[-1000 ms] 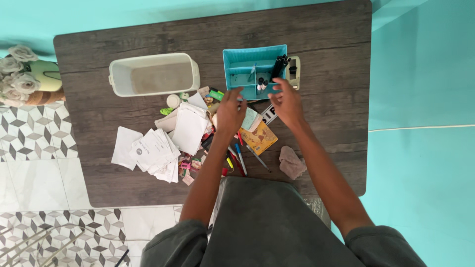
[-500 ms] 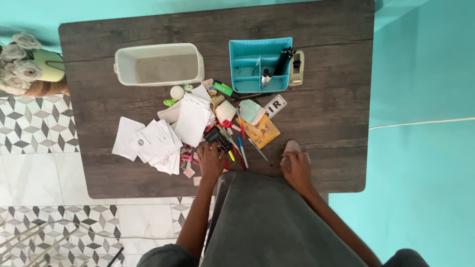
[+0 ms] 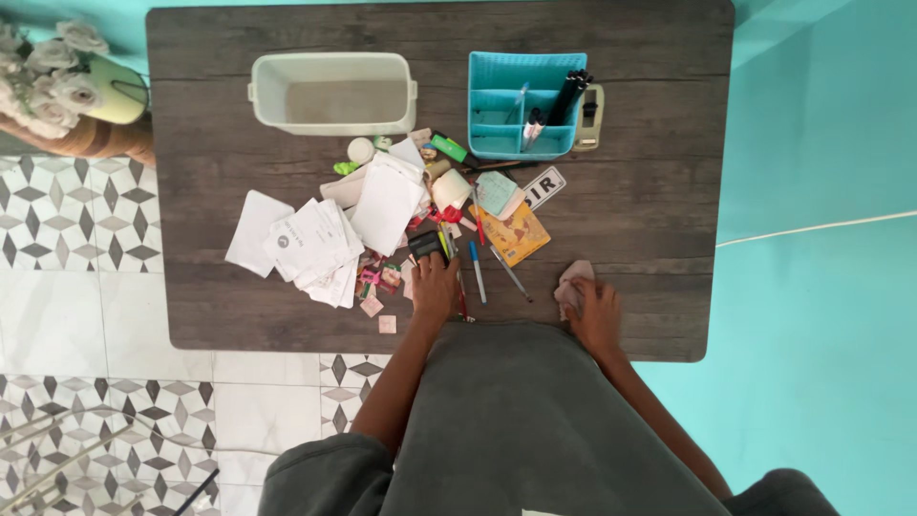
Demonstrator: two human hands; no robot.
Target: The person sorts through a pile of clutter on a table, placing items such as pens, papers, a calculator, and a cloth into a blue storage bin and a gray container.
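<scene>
1. Reaching into the clutter at the middle of the frame, the left hand (image 3: pixel 435 287) lies palm down, fingers curled onto a small black object (image 3: pixel 426 245) at the near edge of the pile; whether it truly grips it I cannot tell.
2. Over at lower right, the right hand (image 3: pixel 597 313) rests on a crumpled pinkish cloth (image 3: pixel 571 282), fingers bent over it near the front edge of the dark wooden table (image 3: pixel 210 315).
3. Between the two hands lie a blue pen (image 3: pixel 477 273) and a grey pen (image 3: pixel 512 275), loose on the wood.
4. Left of the left hand, a fan of white papers (image 3: pixel 310 241) spreads toward centre left.
5. Top centre: a pale empty tub (image 3: pixel 332 93), and just right of it a turquoise organiser (image 3: pixel 525 103) with markers standing in its right compartments.
6. A yellow booklet (image 3: pixel 516 234) sits below the organiser.
</scene>
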